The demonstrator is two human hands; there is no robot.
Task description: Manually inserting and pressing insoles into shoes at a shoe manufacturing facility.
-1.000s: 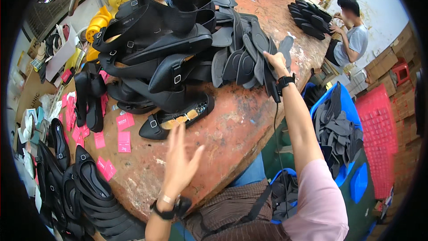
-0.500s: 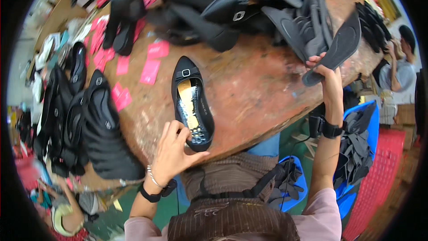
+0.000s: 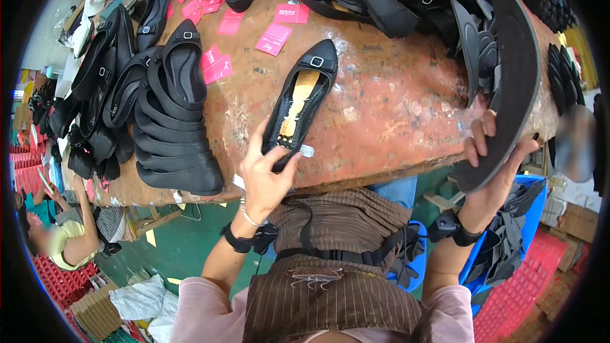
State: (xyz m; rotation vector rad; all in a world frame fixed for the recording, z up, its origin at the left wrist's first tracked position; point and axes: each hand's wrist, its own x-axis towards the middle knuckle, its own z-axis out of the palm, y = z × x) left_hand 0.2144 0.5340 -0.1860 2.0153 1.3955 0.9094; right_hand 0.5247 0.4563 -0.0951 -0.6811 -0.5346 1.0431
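Observation:
A black pointed flat shoe (image 3: 293, 111) with a buckled bow lies on the table, toe pointing away and slightly right. Its bare yellowish inner sole shows. My left hand (image 3: 264, 181) is closed round the heel, thumb and fingers on either side. To the right, my right hand (image 3: 488, 206) grips a dark insole (image 3: 513, 82) held upright, fingers on its left side and thumb on its right. The insole looks large, raised close to view. Just beyond that hand lies a stack of grey insoles (image 3: 471, 51), partly hidden behind the held one.
The worn reddish table (image 3: 381, 127) bears a pile of black shoes (image 3: 394, 0) at the back. Nested shoes (image 3: 178, 146) stand at left, near pink cards (image 3: 274, 38). A blue bin (image 3: 530, 206) of insoles stands lower right. Another person (image 3: 73, 235) is at far left.
My left hand has closed on the shoe's heel, and the shoe's toe has swung to the right. My right hand has brought the insole away from the stack, closer to me. The view has shifted.

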